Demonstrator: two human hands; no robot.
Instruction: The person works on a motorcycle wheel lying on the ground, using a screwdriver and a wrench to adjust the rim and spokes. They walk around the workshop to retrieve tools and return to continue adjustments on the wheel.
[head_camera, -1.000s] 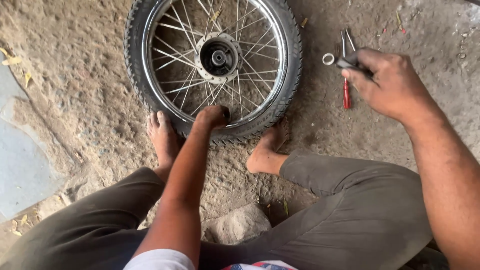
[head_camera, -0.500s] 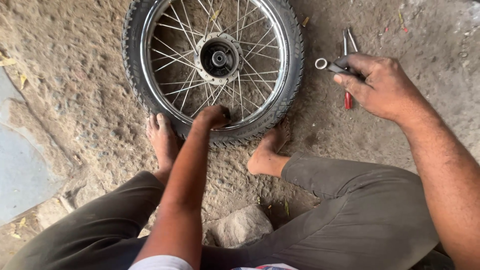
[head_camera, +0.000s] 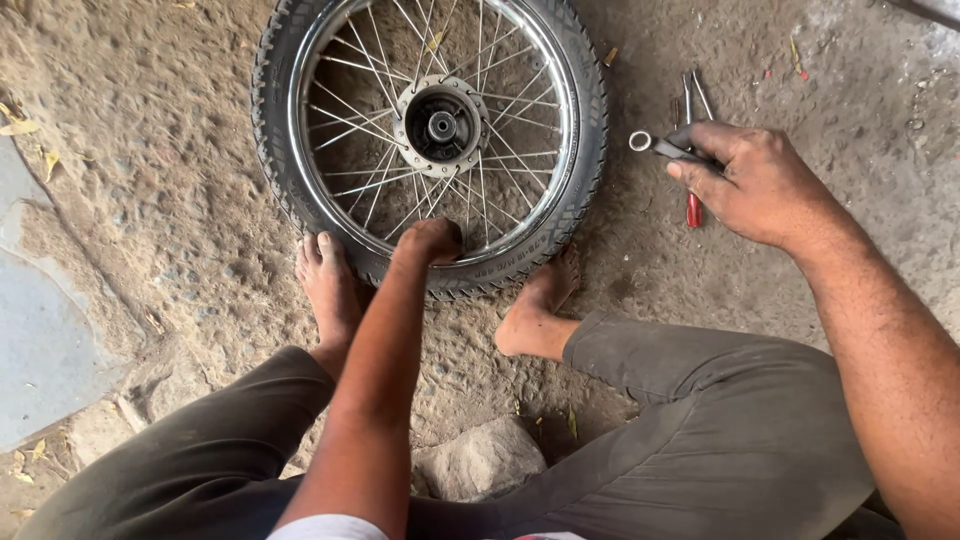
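Left hand (head_camera: 432, 240), arm straight, gripping the near rim of the spoked wheel (head_camera: 430, 130) lying flat. Right hand (head_camera: 750, 185), palm down, fingers curled, holding a ring spanner (head_camera: 655, 146) over red-handled pliers (head_camera: 692, 205).

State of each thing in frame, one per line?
wheel: lying flat on the dirt ground, tyre on the rim
left hand: gripping the near edge of the wheel
right hand: closed on a ring spanner
ring spanner: held, ring end sticking out
pliers: lying on the ground, partly under the right hand
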